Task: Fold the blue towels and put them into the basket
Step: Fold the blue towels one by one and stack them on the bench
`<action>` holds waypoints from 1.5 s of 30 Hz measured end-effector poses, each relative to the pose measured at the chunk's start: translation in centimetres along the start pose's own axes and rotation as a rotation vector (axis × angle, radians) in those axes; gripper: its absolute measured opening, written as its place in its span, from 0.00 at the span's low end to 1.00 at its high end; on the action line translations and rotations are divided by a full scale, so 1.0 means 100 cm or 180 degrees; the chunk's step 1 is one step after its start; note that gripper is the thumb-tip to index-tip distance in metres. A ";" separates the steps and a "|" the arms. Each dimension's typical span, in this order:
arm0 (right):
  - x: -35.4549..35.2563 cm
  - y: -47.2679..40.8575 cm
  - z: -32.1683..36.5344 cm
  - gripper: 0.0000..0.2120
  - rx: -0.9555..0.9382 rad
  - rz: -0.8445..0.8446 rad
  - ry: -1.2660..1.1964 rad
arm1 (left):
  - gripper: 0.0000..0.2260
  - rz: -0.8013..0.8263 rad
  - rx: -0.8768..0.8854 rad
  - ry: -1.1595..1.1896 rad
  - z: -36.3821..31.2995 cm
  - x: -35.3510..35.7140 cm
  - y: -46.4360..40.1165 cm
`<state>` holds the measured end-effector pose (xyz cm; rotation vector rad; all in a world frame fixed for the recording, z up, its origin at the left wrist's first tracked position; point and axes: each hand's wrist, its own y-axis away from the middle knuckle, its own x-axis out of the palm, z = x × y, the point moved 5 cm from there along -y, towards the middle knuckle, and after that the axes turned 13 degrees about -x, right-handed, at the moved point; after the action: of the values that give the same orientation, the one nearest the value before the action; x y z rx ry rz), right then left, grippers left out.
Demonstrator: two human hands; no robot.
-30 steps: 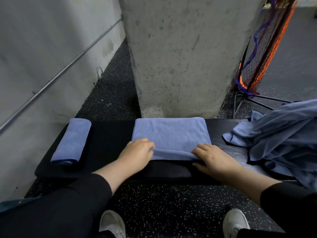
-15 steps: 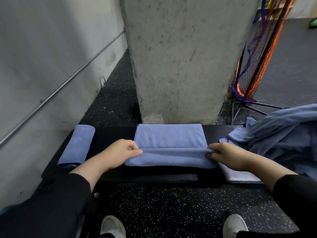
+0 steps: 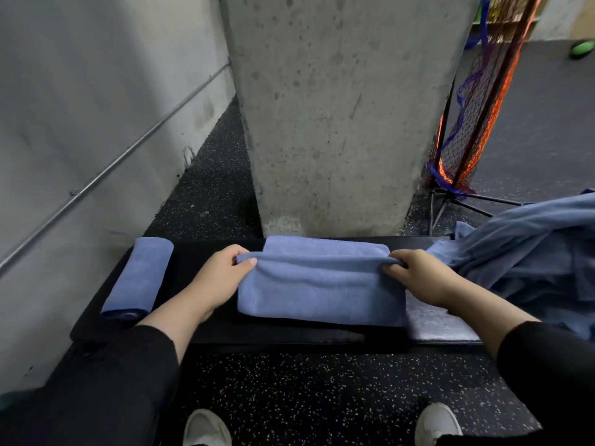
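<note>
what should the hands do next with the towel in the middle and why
Probably carry the folded edge on to the far edge and lay it flat. The left hand and right hand each pinch an end of the fold on the middle towel, and a strip of its far layer shows uncovered beyond the fold.

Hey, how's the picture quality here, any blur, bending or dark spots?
Head view: sharp on both hands, left hand and right hand, and the towel; wide-angle bending curves the wall rail; light is dim and soft, the black bench loses detail.
</note>
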<state>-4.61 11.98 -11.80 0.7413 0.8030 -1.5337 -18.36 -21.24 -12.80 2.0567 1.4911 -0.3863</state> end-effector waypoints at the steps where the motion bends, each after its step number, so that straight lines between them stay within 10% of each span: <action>1: 0.001 -0.002 -0.001 0.11 0.0061 -0.0043 0.0022 | 0.05 -0.0093 0.0027 0.0034 -0.003 0.006 -0.004; 19: 0.020 -0.001 -0.015 0.14 0.0273 0.0814 0.0487 | 0.11 0.0867 0.0016 -0.1897 0.002 0.025 -0.013; 38: 0.024 -0.045 -0.050 0.16 0.0810 0.0126 0.0168 | 0.10 -0.0191 -0.0071 -0.1882 -0.011 0.041 -0.088; 45: 0.027 -0.054 -0.057 0.13 0.0582 -0.0102 0.1278 | 0.09 -0.0884 0.0013 -0.1953 -0.012 0.046 -0.099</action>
<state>-10.18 15.56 -16.78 1.2018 0.9790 -1.5210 -26.22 -14.75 -16.99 1.5242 1.3701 -1.0231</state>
